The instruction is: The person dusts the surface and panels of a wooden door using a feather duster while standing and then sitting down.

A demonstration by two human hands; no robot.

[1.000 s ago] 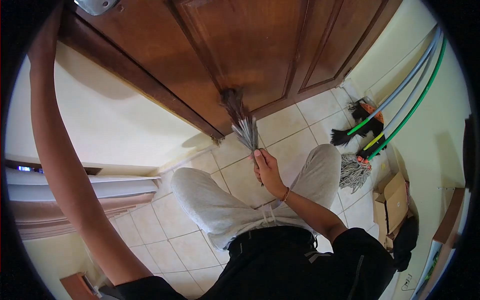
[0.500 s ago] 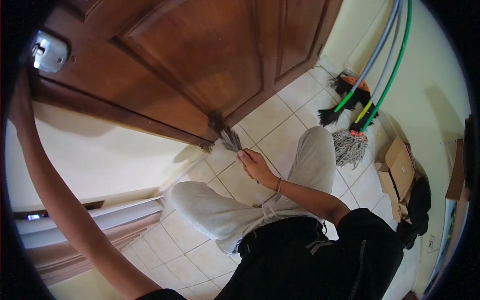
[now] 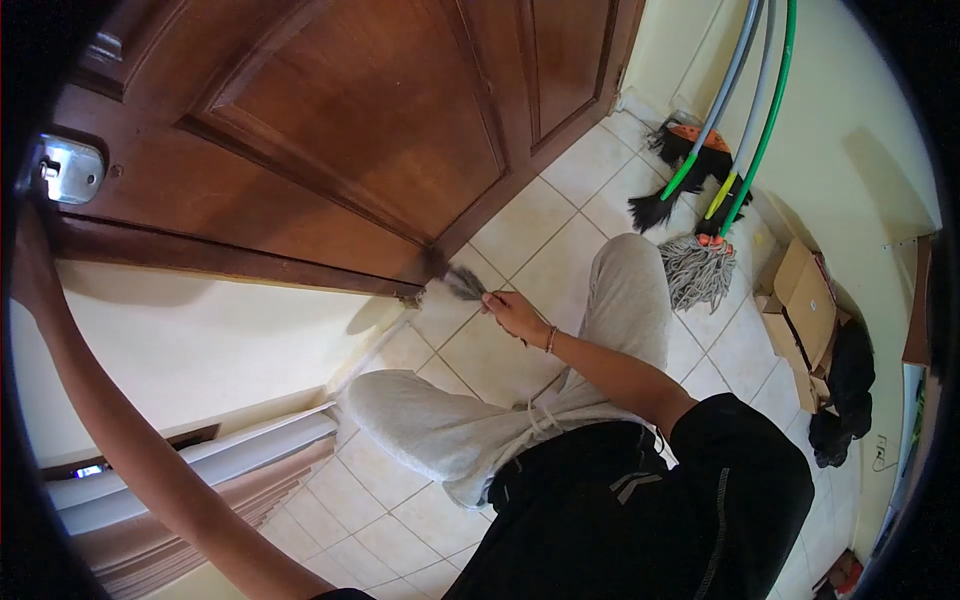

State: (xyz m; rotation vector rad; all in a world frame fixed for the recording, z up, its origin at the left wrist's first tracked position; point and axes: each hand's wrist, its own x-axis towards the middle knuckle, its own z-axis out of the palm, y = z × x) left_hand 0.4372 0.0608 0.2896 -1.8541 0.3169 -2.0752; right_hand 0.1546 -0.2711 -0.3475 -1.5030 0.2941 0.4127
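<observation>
My right hand (image 3: 516,317) is closed round the base of a grey and dark feather duster (image 3: 464,282). The duster's tip is at the bottom corner of the brown panelled wooden door (image 3: 350,120), just above the tiled floor. At the far left, my left hand (image 3: 36,265) is by the door's edge below the metal lock plate (image 3: 75,170). Its fingers are hidden in the dark rim of the view, so what it holds cannot be made out.
Brooms (image 3: 690,140) and a grey string mop (image 3: 698,272) stand at the right wall (image 3: 850,110). Nearer are an open cardboard box (image 3: 803,310) and a black bag (image 3: 850,380). Curtains (image 3: 210,480) hang at the lower left.
The duster in my right hand has moved down the door to its bottom corner. The view has shifted, so the lock plate now shows lower at the left.
</observation>
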